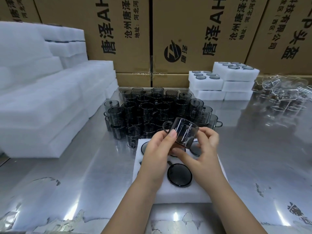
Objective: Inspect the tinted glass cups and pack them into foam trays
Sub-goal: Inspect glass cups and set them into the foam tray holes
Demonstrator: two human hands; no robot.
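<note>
A dark tinted glass cup [183,132] with a side handle is held tilted above a white foam tray [182,194] at the table's front. My left hand [157,152] grips it from the left, thumb on its wall. My right hand [200,151] holds it from the right and below. Several cups sit sunk in the tray, one rim [179,174] plainly visible; my hands hide others. Behind the tray stands a dense cluster of tinted cups [157,110].
Stacks of empty foam trays [42,98] fill the left side. Packed foam trays [222,81] are stacked at the back right. Clear glass pieces [283,93] lie at the far right. Cardboard boxes [185,36] wall off the back. The table top [84,174] is shiny metal.
</note>
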